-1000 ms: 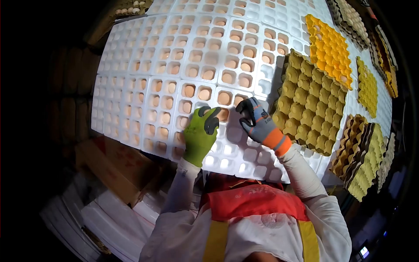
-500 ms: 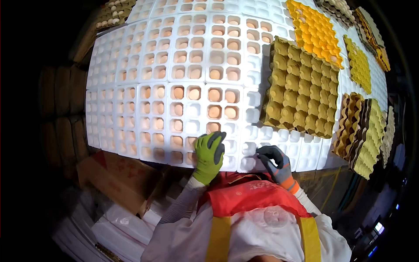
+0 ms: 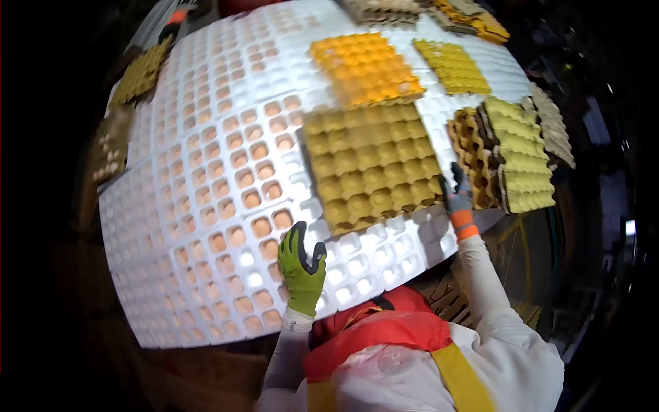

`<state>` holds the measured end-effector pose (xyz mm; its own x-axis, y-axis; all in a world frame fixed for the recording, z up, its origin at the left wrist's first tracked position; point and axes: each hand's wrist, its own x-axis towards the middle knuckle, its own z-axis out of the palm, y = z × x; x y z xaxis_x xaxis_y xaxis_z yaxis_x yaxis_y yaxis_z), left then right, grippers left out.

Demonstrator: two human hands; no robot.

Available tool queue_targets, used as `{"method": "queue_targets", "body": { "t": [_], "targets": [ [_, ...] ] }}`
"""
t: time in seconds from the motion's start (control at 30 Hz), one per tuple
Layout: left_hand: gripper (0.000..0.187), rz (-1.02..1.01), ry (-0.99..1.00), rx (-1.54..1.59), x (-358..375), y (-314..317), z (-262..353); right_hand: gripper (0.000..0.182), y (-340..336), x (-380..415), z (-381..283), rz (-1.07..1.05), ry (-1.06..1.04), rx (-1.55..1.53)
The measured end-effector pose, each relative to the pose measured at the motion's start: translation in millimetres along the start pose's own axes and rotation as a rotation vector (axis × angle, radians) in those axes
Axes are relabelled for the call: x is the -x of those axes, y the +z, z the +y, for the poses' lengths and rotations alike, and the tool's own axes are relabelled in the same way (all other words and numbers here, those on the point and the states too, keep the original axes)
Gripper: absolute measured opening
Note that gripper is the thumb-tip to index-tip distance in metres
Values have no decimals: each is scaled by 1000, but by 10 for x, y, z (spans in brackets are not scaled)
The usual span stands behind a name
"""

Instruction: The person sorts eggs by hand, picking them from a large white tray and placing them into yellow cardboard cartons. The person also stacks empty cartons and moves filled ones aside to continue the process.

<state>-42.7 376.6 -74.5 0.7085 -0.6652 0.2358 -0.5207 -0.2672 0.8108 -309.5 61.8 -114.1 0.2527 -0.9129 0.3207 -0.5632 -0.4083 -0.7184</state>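
1. The pinkish-brown eggs [image 3: 251, 199] sit singly in square cells of white foam trays [image 3: 229, 215], whose walls probably stop them knocking together.
2. The left hand, in a green glove with dark fingertips [image 3: 302, 269], is over the foam, thumb and fingers apart, gripping nothing visible.
3. The right hand, in a grey-and-orange glove [image 3: 460, 200], has parted fingers beside the olive-brown pulp egg tray [image 3: 374, 165], seemingly placed for its edge; contact I cannot tell.
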Motion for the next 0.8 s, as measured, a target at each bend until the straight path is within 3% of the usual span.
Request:
{"method": "queue_targets", "body": {
  "t": [0.03, 0.13, 0.2, 0.3, 0.4, 0.43, 0.47, 0.53, 0.6, 0.67, 0.73, 0.77, 0.8],
  "targets": [
    [61, -20, 8, 14, -130, 141, 51, 60, -14, -59, -197, -83, 95, 142],
    [59, -106, -97, 377, -351, 503, 112, 60, 74, -146, -288, -222, 248, 94],
    [54, -11, -43, 312, -367, 514, 228, 55, -21, -145, -525, -141, 204, -23],
    [50, 17, -70, 497, -400, 497, 281, 48, -623, -225, -1065, -224, 228, -195],
    [60, -61, -36, 580, -675, 579, 238, 47, -1169, -294, -1140, -213, 166, -557],
    [60, -40, 6, 625, -766, 614, 589, 54, -1442, -305, -1262, -132, 160, -555],
    [59, -22, 46, 657, -901, 646, 1046, 64, -1759, -272, -1359, -98, 282, -560],
    [52, -173, 119, 709, -1221, 785, 1735, 72, -2277, -220, -1348, 33, 291, -433],
    [50, -316, 252, 714, -1542, 1077, 2333, 81, -2602, -124, -980, 174, 103, -355],
    [50, -437, 360, 745, -1862, 1461, 2876, 77, -2913, 9, -808, 250, 15, -33],
    [49, -559, 475, 980, -2222, 2033, 3195, 71, -2960, 121, -690, 246, 262, -389],
    [48, -579, 455, 1049, -2288, 2305, 3435, 68, -2849, 87, -517, 419, -14, -231],
    [58, -557, 423, 1018, -2409, 2649, 3505, 68, -2792, 122, -437, 401, 149, -111]
  ]
}}
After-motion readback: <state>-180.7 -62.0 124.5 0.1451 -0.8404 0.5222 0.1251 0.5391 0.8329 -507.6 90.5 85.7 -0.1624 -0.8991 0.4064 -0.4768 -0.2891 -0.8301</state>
